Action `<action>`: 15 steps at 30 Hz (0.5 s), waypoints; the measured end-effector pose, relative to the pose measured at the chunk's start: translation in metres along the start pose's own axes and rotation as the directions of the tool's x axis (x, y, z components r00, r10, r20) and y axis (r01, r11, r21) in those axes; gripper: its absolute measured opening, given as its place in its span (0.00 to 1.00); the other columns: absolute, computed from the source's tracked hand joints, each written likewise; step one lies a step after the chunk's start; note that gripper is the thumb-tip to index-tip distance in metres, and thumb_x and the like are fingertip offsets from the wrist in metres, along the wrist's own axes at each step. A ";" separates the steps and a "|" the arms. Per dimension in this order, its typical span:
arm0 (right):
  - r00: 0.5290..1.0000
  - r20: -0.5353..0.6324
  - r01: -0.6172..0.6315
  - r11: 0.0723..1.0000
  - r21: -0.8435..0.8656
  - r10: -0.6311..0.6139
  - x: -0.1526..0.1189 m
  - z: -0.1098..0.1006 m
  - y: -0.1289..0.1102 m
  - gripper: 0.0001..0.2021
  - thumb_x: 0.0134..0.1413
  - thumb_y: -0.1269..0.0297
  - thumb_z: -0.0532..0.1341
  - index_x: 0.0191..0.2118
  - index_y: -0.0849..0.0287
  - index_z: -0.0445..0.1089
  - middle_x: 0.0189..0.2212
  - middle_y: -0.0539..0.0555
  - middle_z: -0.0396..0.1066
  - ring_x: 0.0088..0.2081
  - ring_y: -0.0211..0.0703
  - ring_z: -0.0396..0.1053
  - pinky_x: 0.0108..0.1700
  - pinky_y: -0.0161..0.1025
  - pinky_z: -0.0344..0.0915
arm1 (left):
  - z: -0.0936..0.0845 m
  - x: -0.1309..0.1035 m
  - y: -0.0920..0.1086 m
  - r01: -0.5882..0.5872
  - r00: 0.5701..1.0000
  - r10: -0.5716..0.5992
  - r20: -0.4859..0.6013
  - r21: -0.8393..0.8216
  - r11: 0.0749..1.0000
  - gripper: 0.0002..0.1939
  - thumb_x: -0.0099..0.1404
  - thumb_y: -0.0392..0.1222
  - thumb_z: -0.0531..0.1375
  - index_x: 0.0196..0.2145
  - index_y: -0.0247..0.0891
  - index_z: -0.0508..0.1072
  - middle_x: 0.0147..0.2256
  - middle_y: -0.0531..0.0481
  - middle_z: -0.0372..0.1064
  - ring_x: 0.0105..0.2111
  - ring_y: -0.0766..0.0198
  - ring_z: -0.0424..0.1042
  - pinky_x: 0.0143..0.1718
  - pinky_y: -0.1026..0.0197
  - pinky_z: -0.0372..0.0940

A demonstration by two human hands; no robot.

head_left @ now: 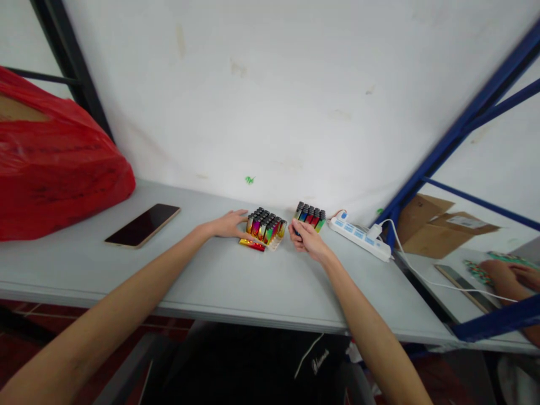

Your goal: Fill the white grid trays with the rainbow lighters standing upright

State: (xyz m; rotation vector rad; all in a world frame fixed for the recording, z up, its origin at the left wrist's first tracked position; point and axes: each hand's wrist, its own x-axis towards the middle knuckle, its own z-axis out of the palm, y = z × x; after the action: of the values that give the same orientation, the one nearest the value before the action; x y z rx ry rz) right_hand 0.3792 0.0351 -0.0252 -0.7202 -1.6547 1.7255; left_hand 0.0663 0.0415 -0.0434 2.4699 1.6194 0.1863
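Observation:
A clear tray (275, 244) holds upright shiny lighters (264, 226) with black tops, in gold, red, green and purple; its front right part has bare slots. My left hand (230, 225) spans the tray's left side, thumb along the front and fingers toward the back, steadying it. A red and gold lighter (252, 244) lies flat against the tray's front. My right hand (307, 239) is closed on a dark-topped lighter (296, 228), mostly hidden by the fingers. Just behind that hand stands a second block of lighters (312, 212), coloured blue, red and green.
A phone (143, 225) lies on the grey table (202, 270) at left, near a red plastic bag (63, 169). A white power strip (358, 239) with a plug and cable sits at right. Beyond the blue frame (455, 135) are a cardboard box (439, 225) and another person's hands (506, 273).

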 end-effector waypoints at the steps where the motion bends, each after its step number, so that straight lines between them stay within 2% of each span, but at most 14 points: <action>1: 1.000 -0.009 -0.014 1.000 0.000 0.014 -0.001 -0.001 -0.001 0.23 0.58 0.38 0.60 0.36 0.55 0.62 0.19 0.38 0.48 0.16 0.27 0.42 0.17 0.27 0.41 | 0.000 0.000 0.000 -0.006 1.000 0.006 -0.002 -0.001 1.000 0.47 0.57 0.77 0.56 0.62 0.41 0.68 0.70 0.39 0.47 0.69 0.43 0.47 0.68 0.47 0.42; 3: 0.998 0.007 -0.066 0.998 -0.001 0.066 -0.002 -0.002 -0.004 0.21 0.57 0.40 0.62 0.39 0.54 0.61 0.21 0.39 0.51 0.17 0.27 0.44 0.19 0.26 0.40 | 0.001 0.000 -0.001 -0.016 1.000 0.016 -0.011 -0.005 1.000 0.47 0.57 0.78 0.56 0.62 0.42 0.68 0.70 0.40 0.48 0.69 0.44 0.48 0.68 0.48 0.42; 5: 0.994 0.057 -0.092 0.996 -0.014 0.093 -0.004 -0.002 -0.006 0.21 0.54 0.44 0.66 0.40 0.54 0.61 0.24 0.41 0.57 0.20 0.28 0.49 0.21 0.27 0.46 | 0.001 0.001 -0.001 -0.008 1.000 0.008 -0.021 -0.008 1.000 0.48 0.56 0.78 0.56 0.63 0.42 0.67 0.70 0.41 0.48 0.69 0.45 0.48 0.68 0.51 0.43; 9: 0.996 0.084 0.016 0.992 -0.126 -0.005 -0.006 -0.001 -0.008 0.20 0.54 0.46 0.67 0.39 0.58 0.67 0.30 0.47 0.64 0.25 0.30 0.57 0.25 0.31 0.54 | 0.001 0.000 -0.001 0.017 1.000 -0.018 -0.020 -0.021 1.000 0.50 0.55 0.79 0.57 0.63 0.40 0.67 0.70 0.40 0.48 0.69 0.45 0.49 0.68 0.53 0.44; 12: 0.995 0.066 0.081 0.981 -0.178 -0.070 -0.004 0.002 -0.007 0.21 0.57 0.43 0.63 0.40 0.58 0.68 0.28 0.46 0.62 0.24 0.31 0.56 0.25 0.32 0.56 | 0.000 -0.001 0.001 0.016 1.000 -0.016 -0.020 -0.024 1.000 0.50 0.55 0.79 0.57 0.62 0.38 0.67 0.70 0.39 0.47 0.69 0.45 0.49 0.68 0.53 0.44; 15: 0.998 -0.001 0.054 0.978 -0.203 -0.055 0.000 0.005 -0.001 0.22 0.57 0.39 0.60 0.42 0.55 0.67 0.23 0.42 0.54 0.20 0.31 0.48 0.21 0.31 0.50 | -0.001 -0.002 0.003 0.023 1.000 -0.023 -0.018 -0.017 1.000 0.52 0.55 0.79 0.56 0.63 0.37 0.67 0.70 0.38 0.47 0.69 0.45 0.49 0.68 0.53 0.44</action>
State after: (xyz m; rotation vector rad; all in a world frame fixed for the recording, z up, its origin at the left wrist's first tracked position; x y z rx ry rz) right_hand 0.3749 0.0319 -0.0234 -0.7652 -1.8469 1.5290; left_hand 0.0683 0.0386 -0.0413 2.4435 1.6457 0.2187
